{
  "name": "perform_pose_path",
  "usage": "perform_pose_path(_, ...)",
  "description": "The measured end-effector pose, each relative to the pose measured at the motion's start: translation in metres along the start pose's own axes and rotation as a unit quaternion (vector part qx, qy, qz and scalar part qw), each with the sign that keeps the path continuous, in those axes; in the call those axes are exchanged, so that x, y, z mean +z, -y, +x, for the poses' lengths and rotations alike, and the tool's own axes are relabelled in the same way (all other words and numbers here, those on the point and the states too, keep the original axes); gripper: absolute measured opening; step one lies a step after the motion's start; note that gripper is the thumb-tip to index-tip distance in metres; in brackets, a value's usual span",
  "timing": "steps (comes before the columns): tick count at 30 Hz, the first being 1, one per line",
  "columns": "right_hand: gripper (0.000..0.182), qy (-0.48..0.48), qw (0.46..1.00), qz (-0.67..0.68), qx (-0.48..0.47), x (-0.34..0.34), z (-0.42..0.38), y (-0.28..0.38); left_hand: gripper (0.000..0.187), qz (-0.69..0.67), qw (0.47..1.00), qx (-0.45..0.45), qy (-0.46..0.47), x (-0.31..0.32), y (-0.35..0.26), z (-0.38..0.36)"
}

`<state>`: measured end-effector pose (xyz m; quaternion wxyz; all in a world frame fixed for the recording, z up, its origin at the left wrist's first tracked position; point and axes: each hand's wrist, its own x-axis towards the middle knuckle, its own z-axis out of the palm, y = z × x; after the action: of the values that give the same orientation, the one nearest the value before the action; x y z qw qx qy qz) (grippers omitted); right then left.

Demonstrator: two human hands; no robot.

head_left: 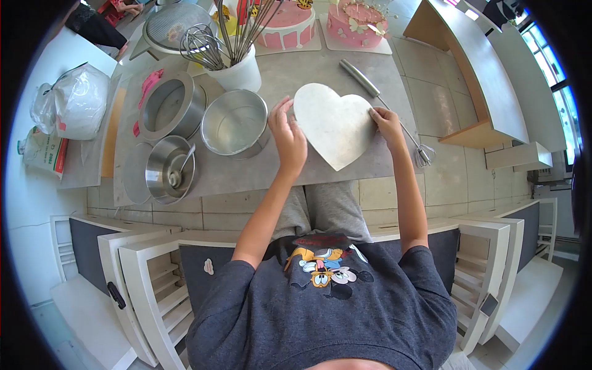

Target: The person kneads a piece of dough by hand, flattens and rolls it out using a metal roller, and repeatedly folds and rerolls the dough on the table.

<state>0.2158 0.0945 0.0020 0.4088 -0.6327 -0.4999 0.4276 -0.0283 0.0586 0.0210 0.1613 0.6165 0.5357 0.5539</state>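
A flat, pale silver heart-shaped plate [336, 126] is held over the near part of the table, its point toward me. My right hand [387, 125] pinches its right edge between thumb and fingers. At the left edge, my left hand [290, 137] grips with fingers curved upward; the exact contact is partly hidden. Just left of that hand stands a round metal cake pan [235, 123]. A metal bowl [171, 169] with a spoon [187, 159] in it sits nearer me. Beyond my right hand lies a whisk [394, 111] with a steel handle.
A white tub [240, 74] of whisks and a ring-shaped metal pan [169, 106] stand on the grey table [296, 68]. Two pink decorated cakes [287, 28] are at the back. Plastic bags [83, 102] lie left. A wooden-sided counter [472, 74] stands right.
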Motion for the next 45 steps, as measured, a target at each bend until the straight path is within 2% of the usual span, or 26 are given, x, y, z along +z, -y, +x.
perform_pose_path(1,0.027,-0.005,1.0,-0.001,0.001,0.0,0.001,0.0,0.031,0.002,1.0,0.0,-0.001,0.003,-0.006,0.003)
perform_pose_path(3,0.026,-0.013,1.0,-0.003,0.004,-0.004,0.005,-0.007,0.028,-0.047,0.995,0.037,-0.078,0.01,-0.027,0.012)
perform_pose_path(5,0.027,-0.014,1.0,-0.012,-0.012,-0.005,0.006,-0.012,0.026,-0.088,0.993,0.024,-0.071,0.013,-0.034,0.014)
perform_pose_path(7,0.027,-0.017,0.999,-0.028,-0.003,-0.004,0.005,-0.011,0.024,0.025,0.994,0.11,-0.016,0.018,-0.034,0.014)
perform_pose_path(9,0.028,-0.017,0.999,-0.043,0.007,-0.002,0.003,-0.011,0.022,0.032,0.993,0.112,0.021,0.032,-0.033,0.016)
perform_pose_path(11,0.029,-0.05,0.993,-0.103,-0.015,0.002,0.006,-0.011,0.031,0.058,0.981,0.111,0.15,0.057,-0.027,0.017)
perform_pose_path(12,0.028,-0.071,0.985,-0.157,-0.027,0.003,0.002,-0.008,0.038,0.109,0.97,0.124,0.181,0.069,-0.025,0.013)
perform_pose_path(14,0.021,-0.108,0.96,-0.248,-0.071,0.006,-0.002,-0.005,0.05,0.216,0.936,0.179,0.213,0.094,-0.008,0.005)
perform_pose_path(15,0.029,-0.183,0.903,-0.333,-0.202,0.011,-0.01,-0.004,0.055,0.274,0.912,0.218,0.215,0.105,0.005,0.0)
perform_pose_path(16,0.038,-0.182,0.907,-0.311,-0.218,0.017,-0.014,0.015,0.055,0.303,0.893,0.24,0.231,0.11,0.011,-0.003)
perform_pose_path(17,0.035,-0.177,0.901,-0.301,-0.256,0.023,-0.014,0.026,0.057,0.33,0.883,0.259,0.21,0.108,0.005,-0.003)
perform_pose_path(18,0.037,-0.148,0.896,-0.292,-0.301,0.031,-0.011,0.031,0.059,0.265,0.91,0.243,0.204,0.11,0.011,-0.006)
perform_pose_path(19,0.038,-0.119,0.888,-0.287,-0.34,0.04,-0.006,0.035,0.059,0.359,0.85,0.231,0.31,0.101,0.002,-0.001)
perform_pose_path(21,0.046,0.014,0.881,-0.305,-0.362,0.065,-0.007,0.046,0.06,0.315,0.873,0.214,0.304,0.102,0.006,-0.002)
perform_pose_path(22,0.046,0.016,0.879,-0.298,-0.371,0.074,-0.008,0.051,0.06,0.286,0.889,0.208,0.291,0.102,0.008,-0.002)
perform_pose_path(24,0.055,0.1,0.858,-0.377,-0.334,0.085,-0.008,0.057,0.06,0.25,0.907,0.201,0.274,0.103,0.01,0.001)
perform_pose_path(27,0.055,0.116,0.872,-0.385,-0.281,0.087,0.002,0.057,0.06,0.224,0.917,0.195,0.267,0.105,0.016,0.008)
perform_pose_path(31,0.057,0.132,0.878,-0.386,-0.25,0.092,0.021,0.056,0.061,0.2,0.924,0.188,0.266,0.112,0.023,0.014)
perform_pose_path(36,0.055,0.091,0.877,-0.396,-0.255,0.095,0.034,0.047,0.062,0.172,0.933,0.189,0.253,0.119,0.033,0.015)
perform_pose_path(40,0.044,0.033,0.91,-0.244,-0.334,0.085,0.024,0.038,0.066,0.11,0.939,0.152,0.289,0.119,0.04,0.016)
perform_pose_path(42,0.041,0.012,0.942,-0.109,-0.318,0.078,0.014,0.03,0.068,0.084,0.928,0.11,0.347,0.103,0.031,0.012)
perform_pose_path(43,0.04,-0.025,0.946,-0.095,-0.309,0.067,0.012,0.02,0.07,0.16,0.899,0.127,0.389,0.081,0.009,0.012)
perform_pose_path(45,0.038,-0.067,0.949,-0.087,-0.297,0.041,0.011,0.008,0.075,0.199,0.875,0.214,0.385,0.039,-0.013,-0.006)
